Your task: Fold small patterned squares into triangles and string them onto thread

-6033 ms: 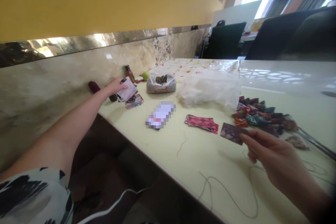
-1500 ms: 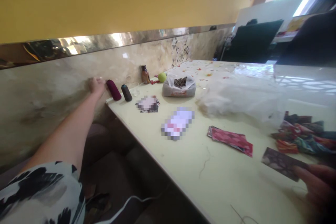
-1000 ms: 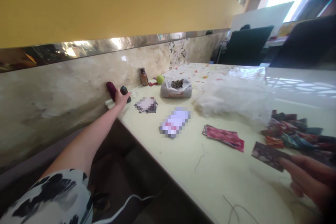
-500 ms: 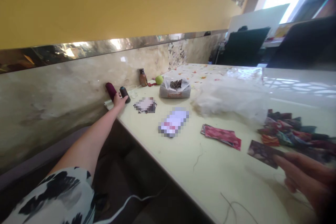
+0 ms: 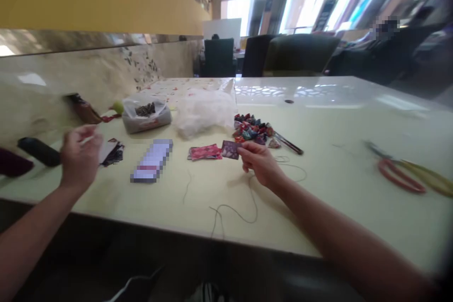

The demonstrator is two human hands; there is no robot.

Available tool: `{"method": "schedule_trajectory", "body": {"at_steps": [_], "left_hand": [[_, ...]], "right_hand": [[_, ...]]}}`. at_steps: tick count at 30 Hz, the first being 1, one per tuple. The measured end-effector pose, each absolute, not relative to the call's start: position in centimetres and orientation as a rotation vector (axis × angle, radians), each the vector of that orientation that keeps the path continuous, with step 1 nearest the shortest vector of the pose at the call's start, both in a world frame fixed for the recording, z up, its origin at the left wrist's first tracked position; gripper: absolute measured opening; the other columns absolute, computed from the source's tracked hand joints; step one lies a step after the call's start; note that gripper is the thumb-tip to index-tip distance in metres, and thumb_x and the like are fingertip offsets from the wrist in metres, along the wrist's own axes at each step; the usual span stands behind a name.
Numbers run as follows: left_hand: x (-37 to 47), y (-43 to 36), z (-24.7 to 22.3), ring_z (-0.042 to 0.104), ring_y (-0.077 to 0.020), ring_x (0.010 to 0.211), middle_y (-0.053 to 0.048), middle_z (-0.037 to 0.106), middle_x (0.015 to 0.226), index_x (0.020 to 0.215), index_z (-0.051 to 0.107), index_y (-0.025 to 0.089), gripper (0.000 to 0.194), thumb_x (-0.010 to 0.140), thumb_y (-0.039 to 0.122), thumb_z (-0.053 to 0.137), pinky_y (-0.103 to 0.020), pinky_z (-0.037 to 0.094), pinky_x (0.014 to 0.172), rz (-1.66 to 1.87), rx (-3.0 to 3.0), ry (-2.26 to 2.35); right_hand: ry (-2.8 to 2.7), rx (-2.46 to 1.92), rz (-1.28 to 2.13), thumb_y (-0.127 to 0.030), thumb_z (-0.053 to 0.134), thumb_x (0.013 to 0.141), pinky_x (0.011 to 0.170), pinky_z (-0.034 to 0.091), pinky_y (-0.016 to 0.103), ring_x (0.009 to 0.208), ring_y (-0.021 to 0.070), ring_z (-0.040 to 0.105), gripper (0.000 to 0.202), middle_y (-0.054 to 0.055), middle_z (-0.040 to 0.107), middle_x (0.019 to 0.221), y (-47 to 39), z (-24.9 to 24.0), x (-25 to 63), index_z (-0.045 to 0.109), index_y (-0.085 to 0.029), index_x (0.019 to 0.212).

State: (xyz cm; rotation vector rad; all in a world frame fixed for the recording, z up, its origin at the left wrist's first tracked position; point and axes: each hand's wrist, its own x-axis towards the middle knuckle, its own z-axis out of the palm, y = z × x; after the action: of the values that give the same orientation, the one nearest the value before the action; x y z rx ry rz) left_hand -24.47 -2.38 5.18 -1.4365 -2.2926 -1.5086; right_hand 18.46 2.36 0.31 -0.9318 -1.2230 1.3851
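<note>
My right hand pinches a small dark patterned fabric piece by its right edge, over the table. Just left of it lies a stack of red-patterned fabric strips. A thin dark thread loops on the table below that hand. My left hand is raised on the left with its fingers curled together; blur hides what they hold, if anything. Beside it lie a black thread spool and a maroon spool. Dark fabric scraps show just right of this hand.
A phone lies between my hands. Behind are a plastic bag of dark bits, a clear plastic bag, a brown bottle and a folded fabric pile. Scissors lie at right, tweezers nearer the middle.
The view has swung right. My left hand has come off the black spool and lifted, its fingers drawn together. My right hand still holds the fabric piece, now beside the red strips.
</note>
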Motion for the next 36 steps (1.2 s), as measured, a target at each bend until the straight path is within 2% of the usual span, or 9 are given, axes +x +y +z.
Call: {"method": "schedule_trajectory", "body": {"at_steps": [2, 4, 6, 8, 11, 15, 21, 26, 36], "left_hand": [[-18.4, -1.8, 5.2, 0.067, -0.0286, 0.118, 0.008, 0.072, 0.117, 0.107, 0.066, 0.045, 0.03, 0.077, 0.052, 0.065, -0.048, 0.054, 0.108, -1.741, -1.788, -2.065], [-12.3, -1.2, 5.0, 0.071, -0.0278, 0.104, 0.001, 0.074, 0.103, 0.104, 0.069, 0.038, 0.028, 0.079, 0.05, 0.067, -0.049, 0.057, 0.1, -1.747, -2.052, -2.111], [-6.9, -0.6, 4.6, 0.071, -0.0265, 0.096, -0.006, 0.073, 0.103, 0.103, 0.068, 0.028, 0.034, 0.078, 0.052, 0.069, -0.046, 0.06, 0.09, -1.861, -2.4, -2.101], [-2.7, -0.1, 4.0, 0.071, -0.0245, 0.094, -0.011, 0.069, 0.113, 0.115, 0.062, 0.02, 0.051, 0.076, 0.051, 0.076, -0.045, 0.06, 0.087, -2.051, -2.638, -2.108], [1.0, 0.6, 2.9, 0.068, -0.0186, 0.084, -0.01, 0.067, 0.113, 0.12, 0.054, 0.017, 0.063, 0.072, 0.046, 0.083, -0.037, 0.059, 0.077, -2.343, -2.632, -1.974], [2.2, 1.2, 2.0, 0.064, -0.0141, 0.073, -0.005, 0.068, 0.095, 0.109, 0.057, 0.016, 0.048, 0.075, 0.041, 0.081, -0.027, 0.053, 0.063, -2.531, -2.533, -1.898], [1.4, 0.9, 1.3, 0.057, -0.0109, 0.062, -0.002, 0.067, 0.077, 0.097, 0.067, 0.013, 0.033, 0.081, 0.04, 0.075, -0.025, 0.046, 0.057, -2.452, -2.595, -1.938], [1.1, 0.5, 1.3, 0.043, -0.0083, 0.049, 0.004, 0.054, 0.056, 0.088, 0.064, 0.013, 0.028, 0.088, 0.041, 0.068, -0.024, 0.034, 0.05, -2.264, -2.724, -1.999], [1.0, 0.2, 1.7, 0.041, -0.0092, 0.052, 0.004, 0.05, 0.056, 0.078, 0.054, 0.018, 0.026, 0.093, 0.039, 0.059, -0.025, 0.034, 0.053, -2.058, -2.808, -1.99]], "right_hand": [[-1.224, -0.884, 1.404, -0.048, 0.081, 0.067, 0.039, 0.035, 0.019, 0.041, 0.0049, 0.037, 0.036, -0.008, 0.042, 0.051, 2.3, 0.6, 18.5, 0.064, -0.018, 0.073], [-1.23, -0.849, 1.399, -0.047, 0.08, 0.069, 0.039, 0.035, 0.019, 0.041, 0.0044, 0.036, 0.034, -0.009, 0.042, 0.052, 2.3, 0.8, 18.6, 0.063, -0.018, 0.074], [-1.24, -0.833, 1.372, -0.045, 0.079, 0.069, 0.038, 0.034, 0.019, 0.04, 0.0041, 0.035, 0.033, -0.009, 0.042, 0.051, 2.4, 1.0, 18.6, 0.062, -0.018, 0.073], [-1.261, -0.838, 1.326, -0.045, 0.077, 0.071, 0.037, 0.033, 0.02, 0.039, 0.0042, 0.035, 0.032, -0.009, 0.043, 0.051, 2.5, 1.0, 18.6, 0.059, -0.018, 0.071], [-1.308, -0.863, 1.245, -0.043, 0.072, 0.074, 0.037, 0.031, 0.02, 0.039, 0.0048, 0.037, 0.03, -0.008, 0.045, 0.052, 2.7, 0.9, 18.5, 0.057, -0.019, 0.069], [-1.379, -0.883, 1.164, -0.042, 0.069, 0.077, 0.038, 0.029, 0.021, 0.042, 0.0055, 0.038, 0.027, -0.006, 0.047, 0.057, 2.8, 0.4, 18.4, 0.058, -0.018, 0.071], [-1.468, -0.878, 1.147, -0.04, 0.067, 0.08, 0.043, 0.03, 0.022, 0.048, 0.0062, 0.038, 0.025, -0.004, 0.05, 0.062, 2.6, 0.1, 18.1, 0.06, -0.018, 0.072], [-1.489, -0.912, 1.127, -0.041, 0.067, 0.081, 0.045, 0.03, 0.023, 0.049, 0.007, 0.038, 0.026, -0.005, 0.048, 0.061, 2.5, 0.2, 18.3, 0.058, -0.018, 0.072], [-1.661, -1.004, 0.948, -0.044, 0.056, 0.09, 0.052, 0.03, 0.025, 0.055, 0.0105, 0.041, 0.032, -0.003, 0.045, 0.058, 2.1, 0.4, 18.4, 0.054, -0.02, 0.069]]}}
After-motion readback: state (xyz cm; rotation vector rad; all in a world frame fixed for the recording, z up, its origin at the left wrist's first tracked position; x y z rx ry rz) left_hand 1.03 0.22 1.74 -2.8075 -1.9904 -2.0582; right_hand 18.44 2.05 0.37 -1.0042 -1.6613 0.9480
